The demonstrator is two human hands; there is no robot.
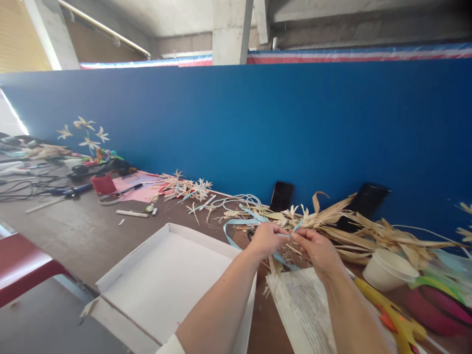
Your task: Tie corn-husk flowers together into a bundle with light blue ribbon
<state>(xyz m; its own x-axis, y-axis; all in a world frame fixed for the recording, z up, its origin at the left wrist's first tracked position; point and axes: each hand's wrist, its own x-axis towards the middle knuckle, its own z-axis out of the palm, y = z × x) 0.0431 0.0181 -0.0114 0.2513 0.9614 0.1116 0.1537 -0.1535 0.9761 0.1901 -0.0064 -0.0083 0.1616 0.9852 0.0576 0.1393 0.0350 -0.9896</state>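
My left hand (268, 238) is closed in a pinch on a thin light-blue strip (283, 235), which looks like ribbon or tape. Its fingertips meet those of my right hand (315, 246), also pinched. Just above the fingers stands a small flower of pale dried husk (304, 212) with a light-blue stem (297, 225); its lower end is hidden by my right fingers, which seem to hold it. A wider light-blue ribbon (229, 230) loops on the table to the left of my hands. Dried husk strips (332, 216) lie behind my right hand.
An open white box (169, 275) lies left of my arms, a printed sheet (298, 300) beneath them. To the right are a white cup (389, 269) and a yellow glue gun (394, 314). Two dark phones, one a black phone (282, 195), lean against the blue partition (236, 123).
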